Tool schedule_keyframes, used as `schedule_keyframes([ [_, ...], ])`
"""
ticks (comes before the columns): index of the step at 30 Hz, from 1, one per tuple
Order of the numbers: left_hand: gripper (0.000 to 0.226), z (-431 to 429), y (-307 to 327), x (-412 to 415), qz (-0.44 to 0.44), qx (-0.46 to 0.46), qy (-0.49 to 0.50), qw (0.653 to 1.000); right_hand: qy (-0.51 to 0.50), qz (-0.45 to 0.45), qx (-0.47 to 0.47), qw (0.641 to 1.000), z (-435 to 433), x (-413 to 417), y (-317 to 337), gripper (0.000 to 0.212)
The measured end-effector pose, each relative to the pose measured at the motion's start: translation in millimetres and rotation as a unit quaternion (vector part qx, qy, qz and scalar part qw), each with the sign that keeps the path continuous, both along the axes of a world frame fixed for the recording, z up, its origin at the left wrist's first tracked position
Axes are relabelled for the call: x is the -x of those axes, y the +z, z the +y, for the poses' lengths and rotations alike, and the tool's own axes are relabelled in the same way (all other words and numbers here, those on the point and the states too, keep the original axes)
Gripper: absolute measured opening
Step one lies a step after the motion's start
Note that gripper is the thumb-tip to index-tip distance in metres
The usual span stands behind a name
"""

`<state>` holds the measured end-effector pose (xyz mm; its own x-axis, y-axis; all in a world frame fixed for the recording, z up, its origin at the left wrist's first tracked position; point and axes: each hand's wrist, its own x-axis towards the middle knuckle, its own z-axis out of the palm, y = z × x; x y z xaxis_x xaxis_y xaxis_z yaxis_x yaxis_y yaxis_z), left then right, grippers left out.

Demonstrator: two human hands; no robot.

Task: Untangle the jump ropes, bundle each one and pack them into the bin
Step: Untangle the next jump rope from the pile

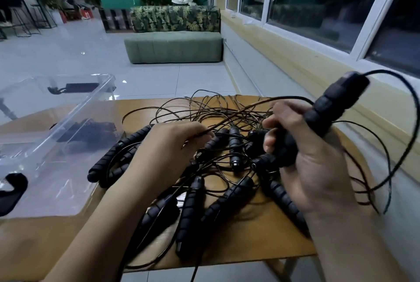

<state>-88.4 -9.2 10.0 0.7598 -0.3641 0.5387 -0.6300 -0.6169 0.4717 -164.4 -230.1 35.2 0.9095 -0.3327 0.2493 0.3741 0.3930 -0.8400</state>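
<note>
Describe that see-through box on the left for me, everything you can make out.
The bin is clear, glossy plastic, rectangular with rounded corners, with black clips at its near and far ends. It sits on the left part of the wooden table. A dark bundle shows through its wall, likely ropes already packed.

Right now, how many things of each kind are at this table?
Black ribbed foam handles: at least 9; the tangle may hide more
Tangle of thin black cords: 1
Clear plastic bin: 1
Wooden table: 1
Bare hands: 2, left hand and right hand
Total: at least 14
</note>
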Motion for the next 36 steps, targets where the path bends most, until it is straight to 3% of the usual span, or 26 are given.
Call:
schedule_keyframes([
  [4, 0.019, -14, 5, 11, -0.026, -0.002, -0.032, 0.999, 0.077, 0.046, 0.053, 0.995, 19, 5, -13, 0.031],
  [6, 0.019, -21, 4, 16, -0.042, -0.005, -0.052, 0.998, 0.069, 0.047, 0.084, 0.993, 30, 6, -19, 0.025],
  [8, 0.035, -26, 0, 18, -0.034, -0.013, -0.06, 0.998, 0.038, 0.045, 0.121, 0.991, 37, 4, -23, 0.012],
  [10, 0.026, -29, -4, 16, -0.024, -0.024, -0.065, 0.997, 0.014, 0.047, 0.129, 0.99, 39, 3, -22, 0.011],
  [12, 0.011, -28, -6, 14, -0.027, -0.025, -0.06, 0.998, 0.017, 0.054, 0.092, 0.994, 37, 4, -17, 0.018],
  [19, 0.013, -7, -8, 1, -0.018, -0.04, -0.001, 0.999, 0.005, -0.004, -0.067, 0.998, 4, 6, 10, 0.012],
  [22, 0.012, 1, -2, -1, 0.003, -0.025, 0.006, 1.0, -0.003, -0.015, -0.072, 0.997, -5, 2, 10, 0.007],
  [27, 0.015, -6, 7, 10, -0.013, -0.022, -0.006, 1.0, 0.038, 0.054, 0.019, 0.998, 14, -1, -14, 0.019],
  [31, 0.019, -21, 9, 19, -0.036, -0.023, -0.043, 0.998, -0.001, 0.087, 0.114, 0.99, 34, -7, -33, 0.012],
  [36, 0.02, -23, 3, 19, -0.018, -0.013, -0.044, 0.999, -0.013, 0.072, 0.118, 0.99, 35, -8, -34, 0.013],
])
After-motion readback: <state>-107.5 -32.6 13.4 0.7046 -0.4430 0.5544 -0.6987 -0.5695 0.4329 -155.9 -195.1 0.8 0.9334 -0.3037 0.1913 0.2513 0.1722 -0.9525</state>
